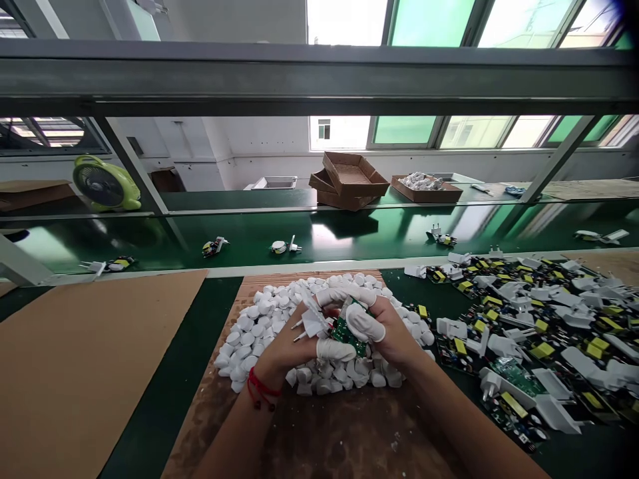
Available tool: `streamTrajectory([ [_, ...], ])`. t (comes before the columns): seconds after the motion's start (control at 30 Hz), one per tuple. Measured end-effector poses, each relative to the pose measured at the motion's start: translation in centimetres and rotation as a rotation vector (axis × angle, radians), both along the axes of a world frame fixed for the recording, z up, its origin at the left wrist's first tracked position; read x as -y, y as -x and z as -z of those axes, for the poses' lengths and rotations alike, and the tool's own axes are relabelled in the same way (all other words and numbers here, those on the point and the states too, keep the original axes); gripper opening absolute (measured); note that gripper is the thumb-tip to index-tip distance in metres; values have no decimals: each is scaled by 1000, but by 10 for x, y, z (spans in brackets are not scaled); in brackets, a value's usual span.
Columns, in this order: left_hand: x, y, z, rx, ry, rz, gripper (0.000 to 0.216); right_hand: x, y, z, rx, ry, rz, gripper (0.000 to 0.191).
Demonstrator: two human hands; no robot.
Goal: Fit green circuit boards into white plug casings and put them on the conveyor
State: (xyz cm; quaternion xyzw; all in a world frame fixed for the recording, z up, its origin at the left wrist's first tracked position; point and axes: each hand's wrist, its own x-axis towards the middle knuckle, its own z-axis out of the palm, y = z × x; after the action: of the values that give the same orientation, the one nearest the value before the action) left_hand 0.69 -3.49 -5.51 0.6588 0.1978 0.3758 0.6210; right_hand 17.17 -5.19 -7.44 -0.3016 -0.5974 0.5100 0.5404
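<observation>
Both my hands, with white finger cots on several fingers, meet over a heap of small white plastic caps (254, 329). Between them is a green circuit board (348, 334), tilted, with a white two-pin plug (313, 322) beside it at the left hand. My left hand (299, 346) is closed, its thumb under the board's lower edge and the plug against its fingers. My right hand (382, 326) pinches the board from the right, thumb over its face. Fingers hide part of the board, and I cannot make out whether a cap is also held.
Many circuit boards with white plugs (544, 319) are piled at right. A brown board (299, 446) lies under the caps; cardboard (100, 359) covers the left. Beyond a metal rail, a green conveyor belt (244, 229) carries several plug assemblies. Cardboard trays (354, 176) and a green fan (107, 183) stand behind.
</observation>
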Motion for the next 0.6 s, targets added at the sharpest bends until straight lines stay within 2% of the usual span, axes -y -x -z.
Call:
streamTrajectory([
  [0.1, -1, 2, -2, 10, -43, -10, 78, 0, 0, -2, -14, 51, -53, 46],
  [0.27, 0, 7, 6, -36, -1, -67, 81, 1, -1, 2, -15, 61, -106, 39],
  [0.37, 1, 8, 7, -35, 0, -48, 80, 1, 0, 5, -40, 75, -111, 38],
  [0.47, 0, 6, 2, -35, -13, -20, 75, 1, 4, 5, -88, 130, -63, 41],
  [0.6, -2, 2, -6, -86, -80, 13, 66, 0, 6, 5, -226, 260, 9, 54],
])
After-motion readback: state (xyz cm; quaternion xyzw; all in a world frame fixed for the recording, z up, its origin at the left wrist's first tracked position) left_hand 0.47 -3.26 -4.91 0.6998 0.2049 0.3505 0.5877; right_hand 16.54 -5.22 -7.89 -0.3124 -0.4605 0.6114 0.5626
